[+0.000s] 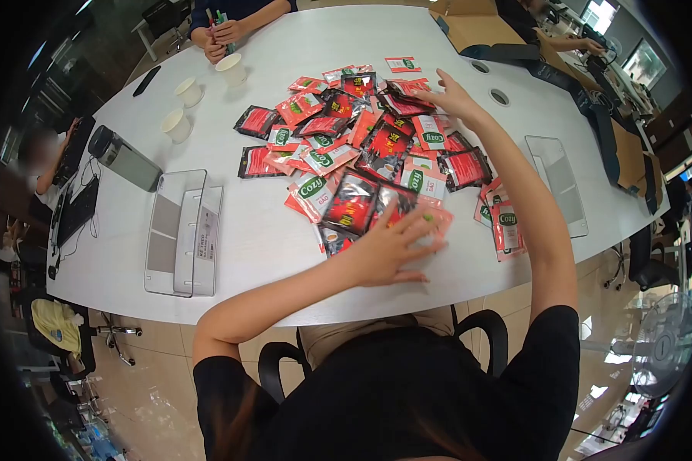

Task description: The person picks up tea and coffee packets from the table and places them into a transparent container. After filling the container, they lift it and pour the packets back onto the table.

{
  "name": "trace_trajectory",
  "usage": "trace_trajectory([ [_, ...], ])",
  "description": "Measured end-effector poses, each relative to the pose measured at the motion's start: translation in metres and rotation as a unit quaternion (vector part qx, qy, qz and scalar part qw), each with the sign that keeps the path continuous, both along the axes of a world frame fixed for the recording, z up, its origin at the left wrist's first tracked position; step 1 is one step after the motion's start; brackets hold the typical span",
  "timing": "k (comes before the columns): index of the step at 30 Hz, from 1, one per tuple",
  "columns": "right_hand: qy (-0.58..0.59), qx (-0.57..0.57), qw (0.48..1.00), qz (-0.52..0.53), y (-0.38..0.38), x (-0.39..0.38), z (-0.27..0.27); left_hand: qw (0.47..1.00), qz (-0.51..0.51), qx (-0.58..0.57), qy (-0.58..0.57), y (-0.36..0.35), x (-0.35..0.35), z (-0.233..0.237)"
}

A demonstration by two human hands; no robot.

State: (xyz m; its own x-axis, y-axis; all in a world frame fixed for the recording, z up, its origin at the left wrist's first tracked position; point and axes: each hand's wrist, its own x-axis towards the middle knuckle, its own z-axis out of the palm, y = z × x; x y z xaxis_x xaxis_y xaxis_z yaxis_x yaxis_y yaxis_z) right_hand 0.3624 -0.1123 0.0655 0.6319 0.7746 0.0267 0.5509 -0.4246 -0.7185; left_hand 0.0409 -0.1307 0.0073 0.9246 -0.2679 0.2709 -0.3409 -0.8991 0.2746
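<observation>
A wide heap of flat packets covers the middle of the table (269,223): red-and-white Cozy sachets (313,196) mixed with black-and-red sachets (351,201). My left hand (396,247) lies over the near edge of the heap, fingers spread, partly hiding a black-and-red packet beneath it. At the far right side of the pile, my right hand (457,100) has its fingers stretched out beside the packets and grips nothing. A smaller group of Cozy sachets (507,227) lies apart, close to my right forearm.
Clear plastic trays (207,265) stand at left, another clear tray (573,207) at right. Nearby are a bottle (127,159), paper cups (177,125) and a phone-like black object (146,81). Open cardboard boxes (484,31) line the far right edge. Across the table, a person's hands (224,34) hold pens.
</observation>
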Motion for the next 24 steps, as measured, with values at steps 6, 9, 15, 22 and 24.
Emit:
trace_trajectory([
  [6,-0.169,0.012,0.983,0.074,-0.142,-0.046,0.030,0.996,0.020,0.055,-0.064,0.029,0.042,-0.004],
  [9,-0.131,0.004,0.991,0.004,-0.214,-0.085,0.018,0.994,0.015,0.060,-0.090,0.042,0.054,0.001],
  [15,-0.204,0.024,0.976,-0.076,-0.254,-0.154,-0.042,0.991,0.028,0.049,-0.118,0.058,0.074,0.000],
  [22,-0.209,-0.092,0.972,-0.050,-0.209,-0.125,-0.059,0.987,0.022,0.046,-0.152,0.046,0.052,0.013],
  [24,-0.203,-0.101,0.973,-0.047,-0.185,-0.105,-0.060,0.991,0.052,0.029,-0.120,0.035,0.027,0.023],
])
